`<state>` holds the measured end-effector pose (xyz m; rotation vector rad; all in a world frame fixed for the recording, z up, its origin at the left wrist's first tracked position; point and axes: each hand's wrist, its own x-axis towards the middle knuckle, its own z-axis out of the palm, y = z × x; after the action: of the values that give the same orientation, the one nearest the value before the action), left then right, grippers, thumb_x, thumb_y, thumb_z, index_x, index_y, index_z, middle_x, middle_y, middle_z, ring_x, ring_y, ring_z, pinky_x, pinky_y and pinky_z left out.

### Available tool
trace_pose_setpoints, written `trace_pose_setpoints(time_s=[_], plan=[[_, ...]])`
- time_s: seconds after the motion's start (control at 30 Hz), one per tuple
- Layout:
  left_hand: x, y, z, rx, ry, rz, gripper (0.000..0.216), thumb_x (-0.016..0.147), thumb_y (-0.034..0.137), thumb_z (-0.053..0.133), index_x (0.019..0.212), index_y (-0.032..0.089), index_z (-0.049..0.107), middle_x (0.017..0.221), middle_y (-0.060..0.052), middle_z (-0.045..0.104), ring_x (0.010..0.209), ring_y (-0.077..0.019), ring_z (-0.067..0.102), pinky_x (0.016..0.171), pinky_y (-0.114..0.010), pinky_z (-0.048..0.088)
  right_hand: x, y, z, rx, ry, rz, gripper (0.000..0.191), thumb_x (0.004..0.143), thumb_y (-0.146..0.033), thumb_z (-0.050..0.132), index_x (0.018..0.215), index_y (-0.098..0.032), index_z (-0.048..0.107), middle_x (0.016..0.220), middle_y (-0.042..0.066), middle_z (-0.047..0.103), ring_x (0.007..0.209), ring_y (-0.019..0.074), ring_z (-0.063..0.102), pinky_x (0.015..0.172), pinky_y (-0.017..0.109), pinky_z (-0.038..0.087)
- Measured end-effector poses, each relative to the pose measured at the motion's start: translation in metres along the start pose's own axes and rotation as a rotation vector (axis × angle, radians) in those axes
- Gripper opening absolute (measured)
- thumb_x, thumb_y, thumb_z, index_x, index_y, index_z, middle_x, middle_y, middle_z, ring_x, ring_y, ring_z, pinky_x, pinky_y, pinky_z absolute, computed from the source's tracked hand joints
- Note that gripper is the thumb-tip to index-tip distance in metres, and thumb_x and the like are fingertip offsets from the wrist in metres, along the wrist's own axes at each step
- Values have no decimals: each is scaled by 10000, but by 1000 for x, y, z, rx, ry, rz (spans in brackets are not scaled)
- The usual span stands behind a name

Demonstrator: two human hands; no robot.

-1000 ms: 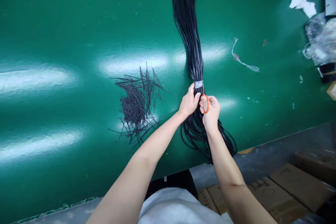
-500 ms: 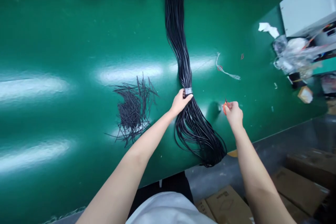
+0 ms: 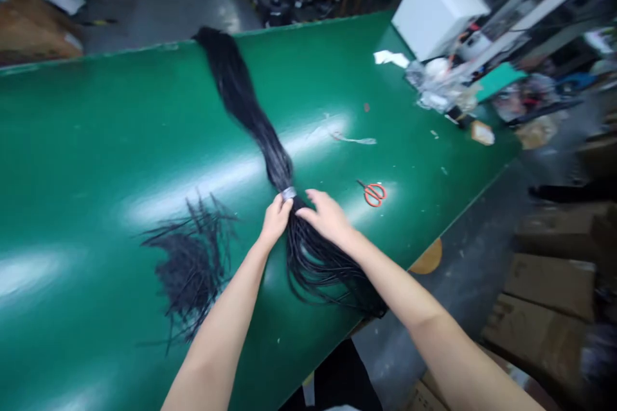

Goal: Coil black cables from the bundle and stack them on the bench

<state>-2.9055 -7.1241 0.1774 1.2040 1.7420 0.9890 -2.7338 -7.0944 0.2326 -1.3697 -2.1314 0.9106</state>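
A long bundle of black cords (image 3: pixel 250 109) lies across the green table (image 3: pixel 96 141), bound by a clear tape band (image 3: pixel 288 193). My left hand (image 3: pixel 276 218) pinches the bundle right at the band. My right hand (image 3: pixel 328 215) rests on the loose cords just right of it, fingers spread and holding nothing. Small orange-handled scissors (image 3: pixel 373 193) lie on the table to the right of my right hand. A pile of short black cut pieces (image 3: pixel 190 263) sits to the left of my left arm.
A strip of clear tape (image 3: pixel 354 139) lies beyond the scissors. A white box (image 3: pixel 436 9), plastic wrapping and clutter (image 3: pixel 443 87) crowd the table's far right corner. Cardboard boxes (image 3: pixel 549 289) stand on the floor at right.
My right hand set the scissors down on the table and came back to the cords beside my left hand. The view swung up and left, showing the table's far edge.
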Motion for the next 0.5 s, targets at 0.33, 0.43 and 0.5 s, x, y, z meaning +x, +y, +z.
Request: trace_pose_setpoints(time_s=[0.33, 0.43, 0.5], plan=[[5, -17, -21, 63, -80, 55, 481, 893, 496, 406, 1220, 188, 580, 1220, -101, 699, 1157, -275, 634, 1062, -418, 467, 29, 9, 40, -22, -289, -86, 277, 979, -385, 567, 1128, -155, 609, 1081, 92, 603, 942, 210, 619, 871, 343, 494], [6, -22, -18, 89, -36, 50, 526, 865, 514, 404, 1192, 145, 584, 1162, -139, 698, 1094, -294, 646, 1026, -446, 480, 31, 15, 46, 40, -292, -105, 308, 972, -374, 585, 1202, -169, 608, 1120, 87, 635, 1023, 207, 617, 925, 339, 489], [4, -21, -12, 144, 26, 11, 527, 863, 492, 379, 1175, 121, 587, 1121, -162, 691, 1033, -298, 651, 981, -456, 496, 29, 21, 47, 31, -302, -127, 375, 975, -399, 575, 1275, -176, 598, 1156, 95, 648, 1052, 217, 625, 926, 350, 503]])
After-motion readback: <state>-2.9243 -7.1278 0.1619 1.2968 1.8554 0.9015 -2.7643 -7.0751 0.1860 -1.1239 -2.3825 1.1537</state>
